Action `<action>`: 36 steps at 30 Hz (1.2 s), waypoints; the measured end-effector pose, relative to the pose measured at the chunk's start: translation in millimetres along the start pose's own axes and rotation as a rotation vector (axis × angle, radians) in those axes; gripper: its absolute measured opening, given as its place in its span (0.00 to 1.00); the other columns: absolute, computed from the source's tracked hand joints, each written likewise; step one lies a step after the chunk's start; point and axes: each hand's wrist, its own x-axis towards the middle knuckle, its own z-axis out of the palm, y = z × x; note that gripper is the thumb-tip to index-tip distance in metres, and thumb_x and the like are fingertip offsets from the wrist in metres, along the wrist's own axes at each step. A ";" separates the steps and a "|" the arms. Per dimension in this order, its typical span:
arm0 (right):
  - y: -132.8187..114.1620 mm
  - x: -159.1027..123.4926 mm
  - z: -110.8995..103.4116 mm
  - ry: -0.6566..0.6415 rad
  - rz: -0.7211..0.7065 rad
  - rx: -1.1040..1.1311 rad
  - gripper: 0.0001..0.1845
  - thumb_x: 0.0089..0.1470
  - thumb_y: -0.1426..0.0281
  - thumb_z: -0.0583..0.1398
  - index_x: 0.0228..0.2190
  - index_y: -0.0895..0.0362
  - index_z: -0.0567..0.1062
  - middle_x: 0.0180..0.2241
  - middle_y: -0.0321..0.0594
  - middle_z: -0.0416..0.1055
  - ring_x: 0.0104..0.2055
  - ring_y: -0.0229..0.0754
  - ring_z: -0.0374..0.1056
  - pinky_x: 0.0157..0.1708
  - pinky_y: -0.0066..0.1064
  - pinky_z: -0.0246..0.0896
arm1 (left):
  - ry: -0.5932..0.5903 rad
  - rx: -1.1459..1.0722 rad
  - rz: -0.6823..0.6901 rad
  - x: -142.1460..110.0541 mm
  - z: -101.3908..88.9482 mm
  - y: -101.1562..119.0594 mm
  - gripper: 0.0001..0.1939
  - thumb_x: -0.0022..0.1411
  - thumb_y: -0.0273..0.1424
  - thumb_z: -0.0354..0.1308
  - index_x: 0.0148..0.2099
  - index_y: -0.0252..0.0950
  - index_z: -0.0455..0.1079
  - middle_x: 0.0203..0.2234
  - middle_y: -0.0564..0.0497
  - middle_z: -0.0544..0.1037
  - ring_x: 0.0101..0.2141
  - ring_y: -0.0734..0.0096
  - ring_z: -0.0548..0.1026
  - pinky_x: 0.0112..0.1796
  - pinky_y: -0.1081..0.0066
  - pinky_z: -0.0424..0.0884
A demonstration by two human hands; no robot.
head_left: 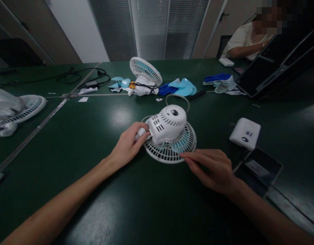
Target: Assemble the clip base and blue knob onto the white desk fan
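A small white electric fan (169,124) lies grille-down on the green table in front of me, its vented motor housing upward. Pale blue blades show through the round grille (163,157). My left hand (128,143) is closed around a white knob-like part at the fan's left side. On the near right rim of the grille, the fingertips of my right hand (212,166) pinch together, thumb below. A light cable (189,103) loops behind the housing. What lies under the fan is hidden.
Another white fan (144,75) stands at the back, beside loose blue blades (185,87) and blue gloves (218,78). One more fan (9,109) lies left. A white power bank (246,132) and a dark tablet-like device (259,168) lie right. A person (244,42) sits beyond a black case (277,58).
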 end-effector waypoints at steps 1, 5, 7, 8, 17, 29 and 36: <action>0.2 -0.1 -0.1 -0.003 0.006 -0.006 0.13 0.62 0.77 0.61 0.48 0.57 0.76 0.29 0.33 0.76 0.24 0.32 0.69 0.25 0.27 0.61 | 0.028 0.019 -0.026 3.9 -7.5 -11.8 0.09 0.74 0.36 0.52 0.52 0.39 0.67 0.35 0.51 0.75 0.29 0.70 0.69 0.32 0.68 0.67; -0.5 -1.0 0.6 -0.037 0.015 -0.010 0.14 0.62 0.76 0.60 0.49 0.57 0.76 0.28 0.32 0.74 0.24 0.32 0.68 0.25 0.27 0.59 | 0.200 0.142 -0.180 13.5 -48.5 -67.4 0.11 0.72 0.38 0.54 0.52 0.39 0.67 0.33 0.53 0.74 0.29 0.70 0.69 0.31 0.69 0.64; -1.2 -1.1 1.1 -0.047 0.010 0.006 0.14 0.63 0.76 0.60 0.49 0.57 0.76 0.28 0.32 0.74 0.24 0.31 0.67 0.25 0.27 0.58 | 0.326 0.252 -0.322 13.4 -73.1 -95.9 0.11 0.71 0.37 0.56 0.52 0.39 0.67 0.31 0.55 0.72 0.28 0.70 0.68 0.30 0.71 0.62; -1.3 -0.9 1.3 -0.050 0.007 0.012 0.14 0.63 0.76 0.60 0.49 0.57 0.76 0.28 0.32 0.74 0.24 0.31 0.67 0.25 0.27 0.58 | 0.365 0.278 -0.364 12.1 -85.3 -109.1 0.12 0.70 0.36 0.57 0.53 0.38 0.67 0.30 0.56 0.71 0.28 0.71 0.67 0.30 0.71 0.61; 2.4 1.9 4.8 -0.055 0.021 0.014 0.11 0.64 0.76 0.60 0.48 0.59 0.76 0.26 0.32 0.73 0.23 0.30 0.66 0.24 0.26 0.57 | 0.693 0.437 -0.520 -18.9 -149.1 -177.3 0.25 0.63 0.32 0.64 0.58 0.33 0.60 0.36 0.54 0.69 0.32 0.68 0.67 0.33 0.71 0.62; 2.2 2.9 6.1 -0.073 0.051 0.048 0.10 0.65 0.74 0.59 0.46 0.58 0.77 0.25 0.31 0.72 0.22 0.30 0.66 0.24 0.25 0.58 | 0.577 0.806 -0.197 -27.9 -144.5 -164.6 0.14 0.69 0.37 0.58 0.53 0.36 0.68 0.50 0.46 0.72 0.57 0.50 0.62 0.58 0.52 0.51; 2.4 0.2 7.0 -0.103 0.062 0.058 0.11 0.65 0.74 0.59 0.47 0.58 0.78 0.26 0.32 0.73 0.23 0.30 0.66 0.24 0.26 0.57 | 0.621 0.748 -0.227 -26.2 -135.7 -158.8 0.23 0.62 0.37 0.60 0.57 0.34 0.66 0.56 0.44 0.68 0.59 0.48 0.60 0.60 0.53 0.47</action>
